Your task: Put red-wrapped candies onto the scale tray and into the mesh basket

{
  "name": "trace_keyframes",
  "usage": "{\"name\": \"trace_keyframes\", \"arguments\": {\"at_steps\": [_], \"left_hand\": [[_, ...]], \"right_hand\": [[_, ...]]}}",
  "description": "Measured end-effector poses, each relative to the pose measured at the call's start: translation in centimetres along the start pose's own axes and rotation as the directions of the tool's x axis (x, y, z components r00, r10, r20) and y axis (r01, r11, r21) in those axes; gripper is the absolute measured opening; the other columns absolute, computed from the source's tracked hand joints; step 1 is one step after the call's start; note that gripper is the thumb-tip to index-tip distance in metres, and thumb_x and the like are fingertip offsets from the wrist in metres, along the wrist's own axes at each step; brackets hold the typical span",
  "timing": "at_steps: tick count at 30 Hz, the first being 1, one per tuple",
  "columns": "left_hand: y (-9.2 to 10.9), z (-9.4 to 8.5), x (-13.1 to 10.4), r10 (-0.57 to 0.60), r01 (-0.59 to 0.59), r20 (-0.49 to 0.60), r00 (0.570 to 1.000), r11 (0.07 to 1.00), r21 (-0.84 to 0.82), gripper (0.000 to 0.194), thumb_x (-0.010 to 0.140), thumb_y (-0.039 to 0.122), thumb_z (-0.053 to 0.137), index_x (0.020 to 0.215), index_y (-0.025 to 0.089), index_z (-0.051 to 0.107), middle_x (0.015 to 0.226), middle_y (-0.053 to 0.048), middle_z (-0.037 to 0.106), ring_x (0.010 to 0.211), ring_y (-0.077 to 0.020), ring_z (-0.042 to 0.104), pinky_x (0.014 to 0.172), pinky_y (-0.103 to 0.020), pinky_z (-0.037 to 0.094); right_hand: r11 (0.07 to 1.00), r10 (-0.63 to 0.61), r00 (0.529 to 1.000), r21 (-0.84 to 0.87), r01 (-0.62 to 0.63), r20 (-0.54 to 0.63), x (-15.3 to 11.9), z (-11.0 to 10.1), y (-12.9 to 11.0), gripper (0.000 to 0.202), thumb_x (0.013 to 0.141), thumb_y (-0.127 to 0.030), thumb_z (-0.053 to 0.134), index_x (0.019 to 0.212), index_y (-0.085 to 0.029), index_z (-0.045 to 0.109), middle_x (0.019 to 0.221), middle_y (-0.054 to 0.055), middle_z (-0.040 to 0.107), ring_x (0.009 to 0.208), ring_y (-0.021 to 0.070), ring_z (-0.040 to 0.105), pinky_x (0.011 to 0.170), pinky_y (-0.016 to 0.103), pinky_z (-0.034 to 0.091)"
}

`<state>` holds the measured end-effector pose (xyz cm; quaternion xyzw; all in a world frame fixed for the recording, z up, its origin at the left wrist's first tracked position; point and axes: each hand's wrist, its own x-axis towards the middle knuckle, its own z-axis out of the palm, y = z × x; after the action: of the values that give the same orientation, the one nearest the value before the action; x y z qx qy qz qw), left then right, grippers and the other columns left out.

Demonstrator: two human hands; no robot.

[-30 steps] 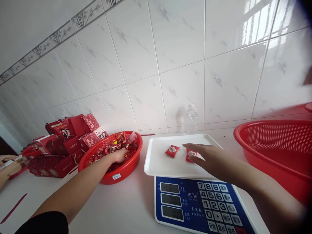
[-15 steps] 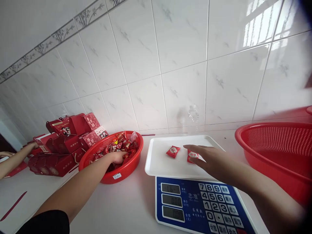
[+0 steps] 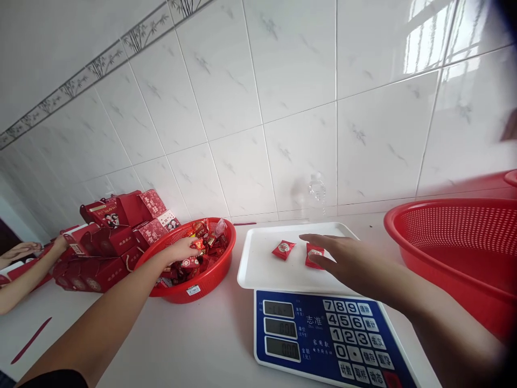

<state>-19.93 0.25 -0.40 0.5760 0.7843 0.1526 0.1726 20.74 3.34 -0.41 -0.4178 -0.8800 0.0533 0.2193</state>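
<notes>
From where I sit, the relation that counts runs sideways: my left hand [image 3: 181,251] is over the near left part of the red basket [image 3: 210,283], while the white tray [image 3: 262,274] lies to its right, just beside the basket. The left grip is together, fingertips closed on a red-and-gold packet [image 3: 197,245] above the other wrapped pieces; its long axis I can't make out under the fingers. My right hand [image 3: 351,264] reaches in from the right over the tray, its fingers pointing left, towards the basket. That grip is apart, thumb and fingers spread, with nothing clamped that I can see. A red square packet [image 3: 313,254] lies flat on the tray at the thumb's tip, partly covered by it in my view; whether they touch, I can't tell. Further left on the tray, turned cornerwise, is a second red packet [image 3: 284,249], apart from the first and between my two hands, though nearer the right one along the tray. The tray's long side runs left to right, and the blue scale panel [image 3: 311,350] sits on its near side. Of my two hands, the left is nearer the loose pieces in the basket, and the right is nearer both packets on the tray.
</notes>
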Motion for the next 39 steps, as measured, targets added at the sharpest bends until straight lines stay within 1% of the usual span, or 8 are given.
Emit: {"name": "trace_keyframes", "arguments": {"at_steps": [4, 9, 15, 20, 23, 29, 33, 39], "left_hand": [[1.5, -1.4, -0.4, 0.050, -0.064, -0.086, 0.995, 0.984, -0.164, 0.040, 0.070, 0.037, 0.060, 0.104, 0.017, 0.055, 0.092, -0.003, 0.069, 0.085, -0.0215, 0.065, 0.069, -0.028, 0.050], [7.0, -1.1, -1.2, 0.156, -0.197, -0.170, 0.973, 0.944, -0.264, 0.033, 0.073, 0.044, 0.058, 0.094, 0.019, 0.052, 0.079, 0.000, 0.066, 0.072, -0.0186, 0.064, 0.062, -0.027, 0.049], [15.5, 4.1, -2.6, 0.478, -0.475, -0.046, 0.877, 0.850, -0.229, 0.018, 0.073, 0.035, 0.059, 0.079, 0.019, 0.056, 0.068, 0.003, 0.059, 0.065, -0.0137, 0.057, 0.060, -0.025, 0.045], [19.7, 8.7, -3.2, 0.576, -0.531, 0.075, 0.814, 0.790, -0.306, 0.013, 0.068, 0.019, 0.060, 0.081, 0.018, 0.058, 0.077, -0.001, 0.064, 0.073, -0.0156, 0.059, 0.065, -0.027, 0.045], [20.4, 9.6, -3.2, 0.576, -0.507, 0.110, 0.810, 0.783, -0.362, 0.020, 0.072, 0.024, 0.060, 0.091, 0.018, 0.057, 0.085, -0.004, 0.065, 0.080, -0.0179, 0.061, 0.068, -0.029, 0.047], [20.8, 8.7, -3.1, 0.361, -0.252, 0.146, 0.921, 0.838, -0.484, 0.041, 0.078, 0.035, 0.059, 0.114, 0.018, 0.049, 0.112, -0.011, 0.060, 0.090, -0.0185, 0.061, 0.072, -0.029, 0.048], [20.9, 8.3, -3.0, 0.326, -0.232, 0.127, 0.937, 0.851, -0.471, 0.035, 0.080, 0.029, 0.055, 0.113, 0.016, 0.050, 0.102, -0.008, 0.061, 0.082, -0.0159, 0.060, 0.067, -0.026, 0.048], [19.9, 7.8, -2.5, 0.329, -0.252, 0.098, 0.939, 0.854, -0.455, 0.031, 0.077, 0.015, 0.054, 0.108, 0.017, 0.054, 0.098, -0.006, 0.061, 0.076, -0.0136, 0.062, 0.069, -0.027, 0.051]], "right_hand": [[1.000, -0.013, 1.000, 0.007, 0.013, 0.001, 0.0, 0.2, -0.1, 0.042, 0.085, -0.029, 0.044, 0.125, -0.023, 0.055, 0.107, 0.008, 0.069, 0.092, 0.0278, 0.065, 0.073, 0.041, 0.053], [0.997, 0.001, 1.000, 0.084, 0.000, -0.015, 0.0, 0.2, -0.6, 0.040, 0.086, -0.030, 0.043, 0.124, -0.022, 0.055, 0.112, 0.009, 0.067, 0.099, 0.0278, 0.062, 0.079, 0.042, 0.051], [0.856, 0.065, 0.983, 0.516, 0.034, -0.172, 0.6, 1.7, -2.5, 0.036, 0.088, -0.037, 0.045, 0.121, -0.022, 0.050, 0.113, 0.009, 0.063, 0.081, 0.0168, 0.065, 0.072, 0.031, 0.051], [0.822, 0.099, 0.977, 0.569, 0.025, -0.186, 1.1, 2.9, -2.6, 0.022, 0.085, -0.030, 0.048, 0.103, -0.020, 0.057, 0.102, 0.008, 0.063, 0.074, 0.0150, 0.062, 0.067, 0.031, 0.049], [0.846, 0.158, 0.971, 0.532, -0.038, -0.181, 1.3, 2.3, -1.4, 0.019, 0.086, -0.031, 0.045, 0.089, -0.019, 0.059, 0.085, 0.006, 0.065, 0.071, 0.0163, 0.060, 0.064, 0.030, 0.046], [0.873, 0.258, 0.914, 0.481, -0.081, -0.313, 1.5, 0.9, 1.5, 0.019, 0.085, -0.030, 0.045, 0.098, -0.020, 0.054, 0.088, 0.006, 0.066, 0.079, 0.0190, 0.060, 0.069, 0.032, 0.045], [0.895, 0.223, 0.932, 0.440, -0.078, -0.287, 1.3, 0.8, 1.9, 0.029, 0.088, -0.022, 0.036, 0.112, -0.024, 0.051, 0.086, 0.005, 0.064, 0.075, 0.0174, 0.060, 0.066, 0.030, 0.045], [0.954, 0.118, 0.977, 0.294, -0.062, -0.179, 0.8, 0.8, 1.4, 0.029, 0.084, -0.013, 0.037, 0.091, -0.022, 0.065, 0.096, 0.008, 0.061, 0.080, 0.0161, 0.058, 0.071, 0.028, 0.043]]}}
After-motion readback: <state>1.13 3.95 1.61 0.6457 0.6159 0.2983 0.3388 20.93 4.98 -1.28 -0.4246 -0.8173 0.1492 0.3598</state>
